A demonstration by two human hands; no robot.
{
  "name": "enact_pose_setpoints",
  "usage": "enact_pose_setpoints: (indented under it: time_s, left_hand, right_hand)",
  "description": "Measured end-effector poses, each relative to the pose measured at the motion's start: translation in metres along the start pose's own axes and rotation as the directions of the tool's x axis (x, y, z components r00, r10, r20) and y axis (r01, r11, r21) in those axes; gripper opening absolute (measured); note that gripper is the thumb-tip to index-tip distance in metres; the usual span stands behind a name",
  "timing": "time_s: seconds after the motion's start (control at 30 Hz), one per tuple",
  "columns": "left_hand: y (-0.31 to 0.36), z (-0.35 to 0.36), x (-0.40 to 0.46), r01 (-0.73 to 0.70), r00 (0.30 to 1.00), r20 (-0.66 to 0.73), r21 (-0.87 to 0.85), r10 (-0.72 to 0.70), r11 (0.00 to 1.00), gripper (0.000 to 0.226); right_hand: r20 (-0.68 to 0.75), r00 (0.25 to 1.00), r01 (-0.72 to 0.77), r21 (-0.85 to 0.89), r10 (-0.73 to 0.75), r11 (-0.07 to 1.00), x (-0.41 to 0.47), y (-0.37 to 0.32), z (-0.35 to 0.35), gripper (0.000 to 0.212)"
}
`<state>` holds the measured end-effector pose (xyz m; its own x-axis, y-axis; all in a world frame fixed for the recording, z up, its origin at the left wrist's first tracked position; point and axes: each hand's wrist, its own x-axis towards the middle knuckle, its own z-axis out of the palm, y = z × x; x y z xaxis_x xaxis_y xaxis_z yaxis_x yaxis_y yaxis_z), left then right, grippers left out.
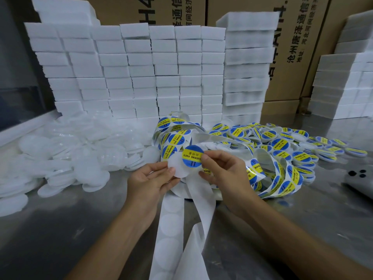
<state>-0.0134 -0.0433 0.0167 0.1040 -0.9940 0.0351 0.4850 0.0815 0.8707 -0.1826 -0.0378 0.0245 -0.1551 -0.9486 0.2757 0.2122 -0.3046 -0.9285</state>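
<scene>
My left hand [150, 179] pinches a round clear plastic lid [178, 167] above the metal table. My right hand [221, 170] pinches a round blue and yellow sticker [192, 156] by its right edge. The sticker overlaps the lid's upper right part; I cannot tell how firmly it is stuck down. A tangled strip of the same stickers [175, 134] lies just behind my hands. Its bare white backing paper [171, 219] trails down toward me off the table's front.
A heap of plain clear lids [80, 150] covers the table's left. Lids with stickers on them [292, 142] are piled at the right. Stacks of white foam blocks [141, 77] and cardboard boxes [292, 47] wall off the back. A grey phone [358, 179] lies at the far right.
</scene>
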Motion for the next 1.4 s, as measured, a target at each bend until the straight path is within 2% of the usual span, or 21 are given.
enact_pose_setpoints:
  time_s: [0.2, 0.43, 0.73, 1.0, 1.2, 1.4]
  left_hand:
    - [0.002, 0.002, -0.001, 0.012, 0.999, 0.054, -0.029, -0.011, 0.999, 0.045]
    - [0.002, 0.002, -0.002, 0.017, 0.999, 0.052, -0.019, -0.016, 1.0, 0.044]
    - [0.002, 0.003, -0.003, 0.008, 0.998, 0.063, -0.016, -0.007, 1.0, 0.041]
    - [0.004, 0.004, -0.004, -0.003, 0.998, 0.065, 0.011, 0.002, 1.0, 0.04]
    - [0.004, 0.004, -0.007, -0.048, 0.996, 0.082, 0.068, 0.042, 0.997, 0.02]
    - [0.002, 0.006, -0.009, -0.11, 0.984, 0.152, 0.114, 0.092, 0.987, 0.023]
  right_hand:
    - [0.056, 0.998, 0.026, -0.098, -0.021, 0.995, -0.004, 0.004, 0.003, 0.018]
    - [0.084, 0.996, 0.024, -0.128, -0.013, 0.991, -0.004, 0.004, 0.003, 0.009]
    - [0.073, 0.997, -0.017, -0.111, 0.025, 0.994, -0.005, 0.004, 0.004, 0.018]
    - [0.068, 0.997, -0.015, -0.128, 0.023, 0.992, -0.004, 0.005, 0.003, 0.013]
    - [0.049, 0.993, 0.114, -0.219, -0.105, 0.969, -0.003, 0.009, 0.002, 0.009]
    - [0.019, 0.971, 0.23, -0.353, -0.239, 0.907, -0.003, 0.013, 0.002, 0.009]
